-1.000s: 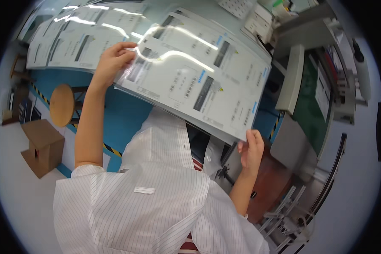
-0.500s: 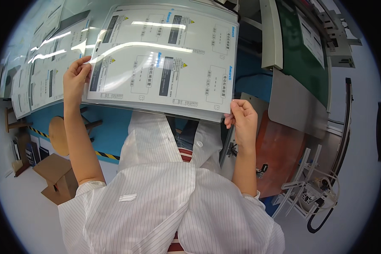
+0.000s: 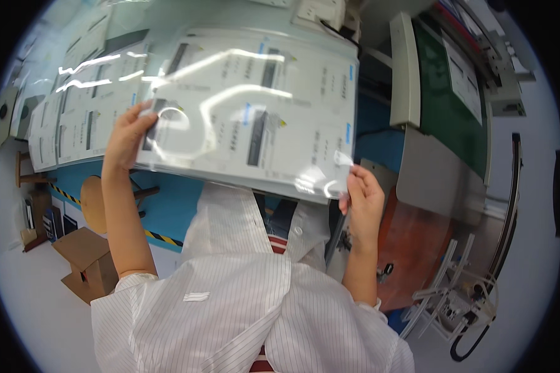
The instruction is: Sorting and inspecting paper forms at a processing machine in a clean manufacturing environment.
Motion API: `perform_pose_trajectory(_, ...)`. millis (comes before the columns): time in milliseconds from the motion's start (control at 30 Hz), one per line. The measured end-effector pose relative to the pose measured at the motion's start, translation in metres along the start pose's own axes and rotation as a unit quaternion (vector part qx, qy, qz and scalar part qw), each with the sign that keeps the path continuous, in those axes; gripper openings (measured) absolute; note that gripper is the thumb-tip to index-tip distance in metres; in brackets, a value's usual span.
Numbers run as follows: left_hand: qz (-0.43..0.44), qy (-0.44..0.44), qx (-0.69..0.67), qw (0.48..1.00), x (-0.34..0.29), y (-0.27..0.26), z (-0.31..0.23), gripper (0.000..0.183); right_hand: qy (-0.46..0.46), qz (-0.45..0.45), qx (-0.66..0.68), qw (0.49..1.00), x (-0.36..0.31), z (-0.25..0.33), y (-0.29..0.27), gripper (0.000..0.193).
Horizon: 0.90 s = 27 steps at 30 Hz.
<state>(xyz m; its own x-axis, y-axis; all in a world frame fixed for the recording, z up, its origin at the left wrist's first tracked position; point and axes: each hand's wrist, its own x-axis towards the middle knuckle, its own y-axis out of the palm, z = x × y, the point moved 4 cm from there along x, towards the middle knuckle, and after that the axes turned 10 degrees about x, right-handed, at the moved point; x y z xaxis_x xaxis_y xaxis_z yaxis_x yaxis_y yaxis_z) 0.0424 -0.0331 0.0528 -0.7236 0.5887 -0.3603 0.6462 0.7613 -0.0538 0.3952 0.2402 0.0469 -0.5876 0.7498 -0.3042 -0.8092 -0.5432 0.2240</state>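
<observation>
A glossy plastic sheet (image 3: pixel 221 133) with wavy light reflections spans the space between my hands, over the near part of the work table. Labels and diagrams show hazily across it; I cannot tell whether they are printed on it or on a sheet below. My left hand (image 3: pixel 130 133) is closed on the sheet's left edge, thumb on top. At its near right corner my right hand (image 3: pixel 364 199) pinches the sheet between thumb and fingers. More printed sheets (image 3: pixel 84 127) lie to the left of my left hand.
On the right stands a machine with a green belt (image 3: pixel 448 112) carrying a printed sheet, a grey metal plate (image 3: pixel 432 174) below it. A wooden stool (image 3: pixel 93 202) and a cardboard box (image 3: pixel 87 264) are on the left. A metal-profile frame (image 3: pixel 445 292) stands lower right.
The sheet's reflections have become wavier and brighter, and its print hazier. Both hands keep their hold. The whole view has shifted, so the table and my hands sit lower and slightly further right.
</observation>
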Motion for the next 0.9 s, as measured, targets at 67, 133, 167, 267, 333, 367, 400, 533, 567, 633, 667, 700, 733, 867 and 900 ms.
perform_pose_trajectory(67,-0.004,0.020,0.027,0.999,-0.012,0.002,-0.002,0.046,-0.006,-0.028,-0.008,1.000,-0.001,0.003,-0.010,0.022)
perform_pose_trajectory(133,-0.001,0.031,0.116,0.993,-0.030,0.014,-0.017,0.052,-0.022,-0.029,-0.033,0.999,-0.001,0.006,-0.025,0.016)
perform_pose_trajectory(167,0.037,0.047,0.106,0.993,-0.035,0.021,-0.022,0.050,-0.025,-0.039,-0.051,0.998,-0.002,0.007,-0.033,0.013)
perform_pose_trajectory(267,0.032,0.196,0.177,0.964,-0.056,0.035,-0.050,0.045,-0.032,-0.018,-0.031,0.999,-0.005,0.001,-0.041,0.013)
perform_pose_trajectory(333,0.003,0.266,0.184,0.946,-0.066,0.036,-0.064,0.043,-0.025,-0.043,-0.019,0.999,-0.007,0.007,-0.033,0.016)
perform_pose_trajectory(367,-0.030,0.288,0.154,0.945,-0.072,0.036,-0.074,0.042,-0.033,-0.029,-0.014,0.999,-0.006,0.012,-0.021,0.016)
perform_pose_trajectory(400,-0.042,0.298,0.161,0.940,-0.077,0.030,-0.081,0.042,-0.055,-0.034,0.029,0.997,-0.007,0.019,-0.008,0.019)
perform_pose_trajectory(533,-0.128,0.286,-0.073,0.947,-0.055,0.006,-0.104,0.046,-0.122,0.004,0.101,0.987,0.000,0.039,0.000,0.027)
perform_pose_trajectory(567,-0.163,0.309,-0.105,0.931,-0.041,-0.002,-0.112,0.047,-0.118,0.009,0.097,0.988,0.001,0.039,0.003,0.025)
perform_pose_trajectory(633,-0.171,0.336,-0.136,0.916,0.002,-0.014,-0.126,0.049,-0.124,0.007,0.063,0.990,0.001,0.037,0.006,0.024)
perform_pose_trajectory(667,-0.205,0.363,-0.179,0.891,0.021,-0.025,-0.136,0.050,-0.113,0.019,0.022,0.993,0.000,0.031,0.011,0.023)
perform_pose_trajectory(700,-0.237,0.385,-0.225,0.863,0.041,-0.034,-0.145,0.051,-0.097,0.023,0.021,0.995,-0.001,0.028,0.013,0.022)
perform_pose_trajectory(733,-0.214,0.390,-0.223,0.867,0.067,-0.037,-0.154,0.051,-0.106,0.004,0.031,0.994,-0.002,0.028,0.014,0.022)
perform_pose_trajectory(867,-0.345,0.271,-0.089,0.894,0.187,-0.125,-0.145,0.033,-0.067,0.046,0.014,0.997,-0.007,0.026,0.027,0.024)
perform_pose_trajectory(900,-0.338,0.279,-0.061,0.897,0.202,-0.115,-0.154,0.026,-0.069,0.043,0.006,0.997,-0.009,0.028,0.023,0.025)
